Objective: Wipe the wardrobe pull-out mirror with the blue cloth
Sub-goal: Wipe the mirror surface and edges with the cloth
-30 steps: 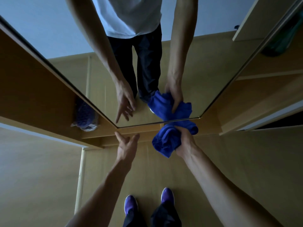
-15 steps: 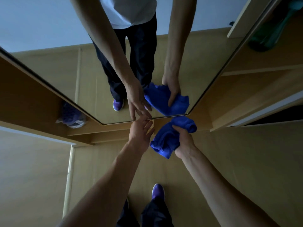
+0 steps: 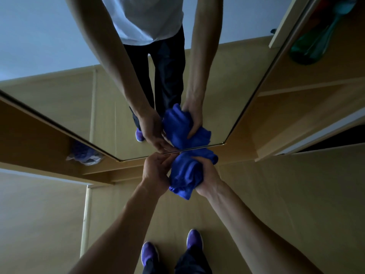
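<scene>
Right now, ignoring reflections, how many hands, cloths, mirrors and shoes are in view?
hands: 2 (left hand, right hand)
blue cloth: 1
mirror: 1
purple shoes: 2 (left shoe, right shoe)
Total: 6

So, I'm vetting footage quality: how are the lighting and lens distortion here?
Head view: dim, bluish light, with no glare on the mirror; the wide-angle lens stretches the forearms toward the corners; the blue cloth is reasonably sharp, its folds dark.
</scene>
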